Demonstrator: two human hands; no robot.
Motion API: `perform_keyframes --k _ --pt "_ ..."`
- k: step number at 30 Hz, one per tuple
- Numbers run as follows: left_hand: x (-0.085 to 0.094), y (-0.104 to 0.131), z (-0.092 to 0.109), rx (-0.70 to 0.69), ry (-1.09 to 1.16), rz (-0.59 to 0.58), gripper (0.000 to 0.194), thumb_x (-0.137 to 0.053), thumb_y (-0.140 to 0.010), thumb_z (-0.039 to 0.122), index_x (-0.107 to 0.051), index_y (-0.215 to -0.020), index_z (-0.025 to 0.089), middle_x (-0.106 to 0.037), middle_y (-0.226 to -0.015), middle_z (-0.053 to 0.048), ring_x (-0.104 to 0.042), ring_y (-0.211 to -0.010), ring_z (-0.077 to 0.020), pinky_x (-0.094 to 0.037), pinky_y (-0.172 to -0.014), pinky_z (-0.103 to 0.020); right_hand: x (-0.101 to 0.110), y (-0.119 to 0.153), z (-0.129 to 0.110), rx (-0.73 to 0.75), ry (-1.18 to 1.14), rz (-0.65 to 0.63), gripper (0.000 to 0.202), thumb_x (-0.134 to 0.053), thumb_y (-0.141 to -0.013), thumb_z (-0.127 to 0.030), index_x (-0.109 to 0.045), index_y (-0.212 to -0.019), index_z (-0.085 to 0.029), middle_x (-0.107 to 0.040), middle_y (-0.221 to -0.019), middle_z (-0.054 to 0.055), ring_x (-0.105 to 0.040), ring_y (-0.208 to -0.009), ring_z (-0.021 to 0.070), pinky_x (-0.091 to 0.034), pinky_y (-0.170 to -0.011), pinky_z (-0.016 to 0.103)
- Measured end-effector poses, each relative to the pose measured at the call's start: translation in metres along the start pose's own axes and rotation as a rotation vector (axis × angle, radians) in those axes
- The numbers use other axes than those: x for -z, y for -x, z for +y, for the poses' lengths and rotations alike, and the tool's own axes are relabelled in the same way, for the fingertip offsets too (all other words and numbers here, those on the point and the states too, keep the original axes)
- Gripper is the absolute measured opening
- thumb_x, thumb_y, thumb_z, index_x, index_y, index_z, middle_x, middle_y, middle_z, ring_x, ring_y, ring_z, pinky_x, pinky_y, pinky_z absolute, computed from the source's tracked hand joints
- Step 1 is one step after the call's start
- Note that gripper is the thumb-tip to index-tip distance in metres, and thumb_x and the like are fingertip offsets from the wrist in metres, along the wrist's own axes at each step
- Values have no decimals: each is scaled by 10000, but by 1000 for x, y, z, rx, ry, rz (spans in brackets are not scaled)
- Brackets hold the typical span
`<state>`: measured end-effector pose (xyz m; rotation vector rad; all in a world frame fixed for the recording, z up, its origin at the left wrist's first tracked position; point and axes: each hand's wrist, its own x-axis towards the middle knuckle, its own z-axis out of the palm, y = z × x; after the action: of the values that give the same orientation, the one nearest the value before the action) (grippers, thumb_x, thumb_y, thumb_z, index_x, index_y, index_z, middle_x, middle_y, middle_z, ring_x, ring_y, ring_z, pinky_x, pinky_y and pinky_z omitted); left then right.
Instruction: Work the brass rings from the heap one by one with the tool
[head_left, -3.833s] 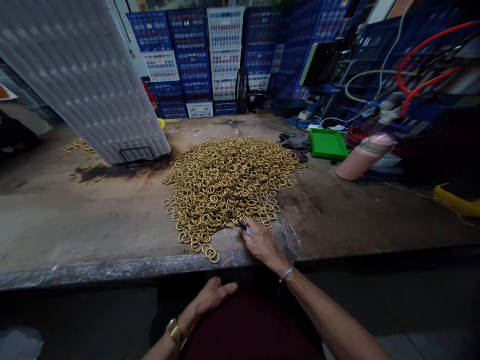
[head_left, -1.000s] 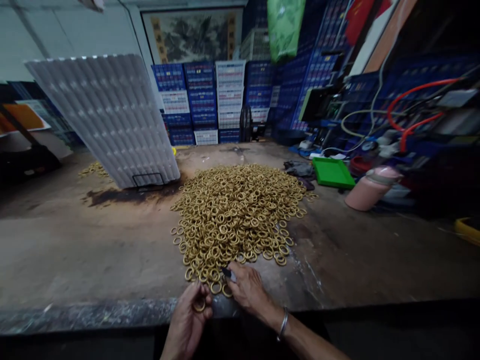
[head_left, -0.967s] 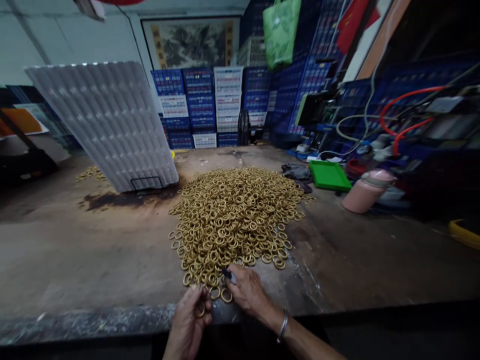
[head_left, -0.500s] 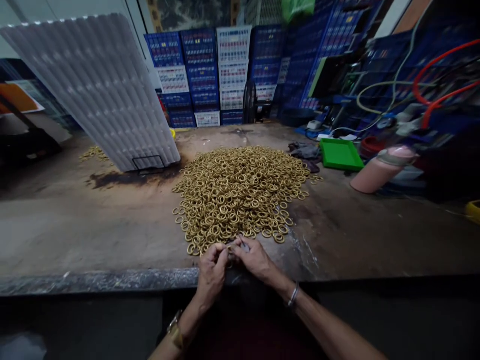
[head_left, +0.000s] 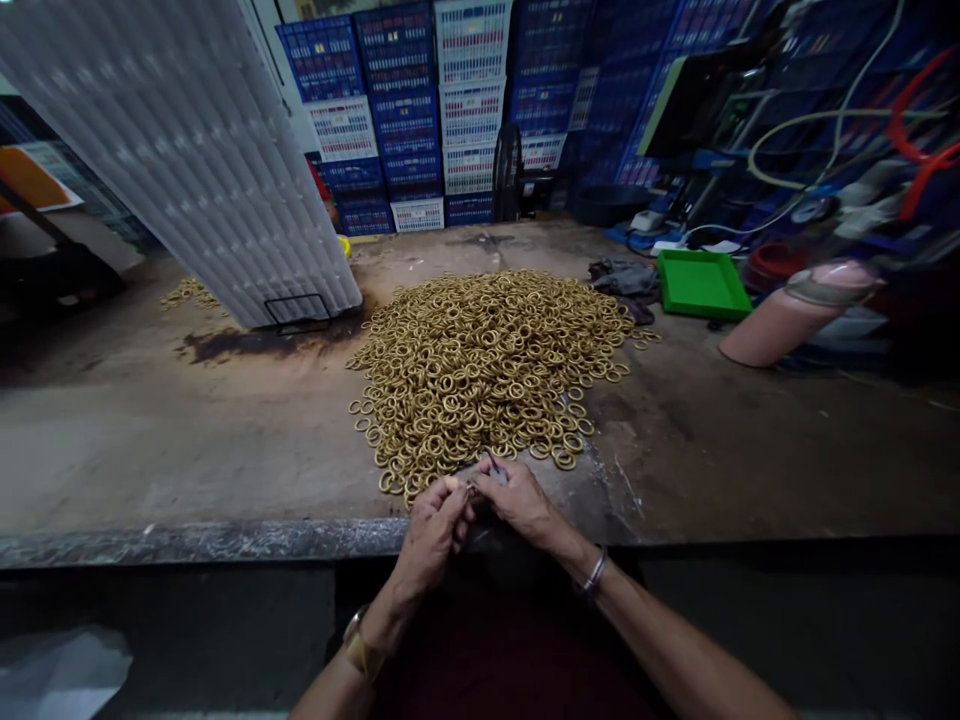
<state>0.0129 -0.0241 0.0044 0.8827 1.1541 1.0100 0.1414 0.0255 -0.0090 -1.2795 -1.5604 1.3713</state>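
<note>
A large heap of gold-coloured rings (head_left: 480,370) lies on the worktable. At its near edge, my left hand (head_left: 431,530) is closed, thumb and fingers pinching what looks like one small ring, mostly covered by the fingertips. My right hand (head_left: 525,510) meets it from the right, fingers curled around a small grey tool (head_left: 496,476) with a dark tip. Most of that tool is hidden, so its exact kind does not show. The fingertips of both hands nearly touch.
A tall stack of ribbed translucent sheets (head_left: 217,150) leans in a wire holder at left. Behind stand blue and white crates (head_left: 472,110). To the right are a green tray (head_left: 703,284), a dark cloth (head_left: 622,277), a pink cylinder (head_left: 787,315) and hoses. The table's worn front edge (head_left: 202,543) runs below.
The view has tilted down slightly, so the table and heap sit higher in the picture. Both hands stay together at the heap's near edge, with the fingers shifted a little.
</note>
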Motion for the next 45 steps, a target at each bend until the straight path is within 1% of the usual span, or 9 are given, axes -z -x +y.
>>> perform_keyframes --k 3,5,10,23,28,32,35,39,45 --pt "1 0 -5 3 80 -3 308 -506 -780 469 -475 -738 165 -448 -585 49 -324 -422 -32 -228 -393 -149 2 0 4 6 84 65 149 -463 -748 -271 -522 -659 -167 -468 -531 -41 -399 -489 82 -326 -478 190" --pt "1 1 -7 -12 90 10 301 -501 -786 465 -485 -767 166 -454 -589 47 -330 -426 -35 -233 -397 -154 3 3 6 85 215 87 151 -456 -756 -248 -524 -647 -168 -491 -553 -27 -421 -519 92 -331 -502 195" --pt "2 1 -7 -45 32 37 325 -490 -785 487 -480 -727 167 -419 -538 58 -314 -411 -39 -239 -401 -164 2 14 5 291 413 -81 145 -425 -760 -153 -553 -696 -178 -571 -625 -4 -477 -559 104 -335 -546 202" --pt "2 1 -4 -95 -62 26 316 -469 -802 477 -458 -704 177 -388 -497 71 -300 -402 -46 -240 -405 -171 2 16 2 288 456 -132 155 -398 -737 -122 -535 -699 -184 -571 -622 -3 -488 -556 109 -317 -537 205" --pt "2 0 -4 -84 -57 42 304 -463 -810 461 -454 -708 175 -384 -492 74 -294 -401 -44 -236 -396 -165 0 18 5 297 547 -93 143 -412 -712 -112 -535 -698 -184 -565 -613 4 -472 -548 114 -293 -528 215" --pt "2 1 -7 -74 -43 44 321 -505 -781 476 -458 -691 172 -399 -495 71 -304 -395 -41 -231 -382 -161 1 17 8 296 588 -125 168 -408 -724 -110 -553 -747 -190 -583 -638 2 -489 -568 114 -295 -537 211" --pt "3 8 -5 -54 37 13 328 -526 -769 478 -465 -683 167 -442 -533 59 -329 -399 -35 -245 -379 -155 4 13 10 250 676 -136 202 -421 -728 -115 -580 -822 -196 -604 -672 4 -510 -591 116 -301 -551 210" --pt "8 19 8 -22 326 -19 277 -603 -734 414 -470 -720 171 -510 -601 45 -358 -400 -34 -260 -367 -153 6 8 14 201 828 -63 248 -442 -739 -131 -588 -930 -190 -622 -730 25 -537 -651 132 -306 -586 222" --pt "39 19 11 -45 537 153 196 -625 -729 300 -528 -729 131 -594 -780 -35 -466 -538 -63 -349 -430 -167 -6 15 9 275 824 -63 123 -492 -806 -248 -551 -900 -194 -614 -822 29 -536 -711 142 -309 -611 234"
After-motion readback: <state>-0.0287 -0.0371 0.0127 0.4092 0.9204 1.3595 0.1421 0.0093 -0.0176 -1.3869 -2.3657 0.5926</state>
